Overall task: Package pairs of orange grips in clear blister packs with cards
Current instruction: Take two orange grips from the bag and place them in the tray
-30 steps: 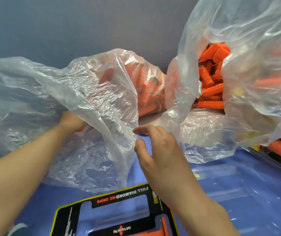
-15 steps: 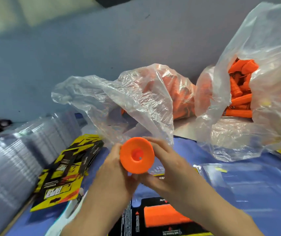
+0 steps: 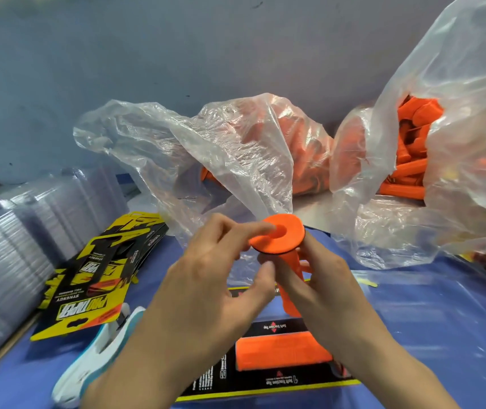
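I hold one orange grip (image 3: 283,240) upright in front of me, its round flanged end facing up. My right hand (image 3: 321,284) wraps its shaft, and my left hand (image 3: 212,276) pinches the flange rim with thumb and fingers. Below my hands lies a black and yellow card (image 3: 265,376) with another orange grip (image 3: 283,349) seated in its window. Two clear plastic bags, a left bag (image 3: 236,154) and a right bag (image 3: 442,143), hold many orange grips at the back.
A pile of printed cards (image 3: 100,276) lies at left on the blue table (image 3: 442,335). Stacked clear blister packs (image 3: 23,231) fill the far left. A white and blue tool (image 3: 97,355) rests near my left forearm. A grey wall stands behind.
My left hand came out of the left bag with a grip and both hands took it. Since half a second ago the grip has tilted so its flange faces upward.
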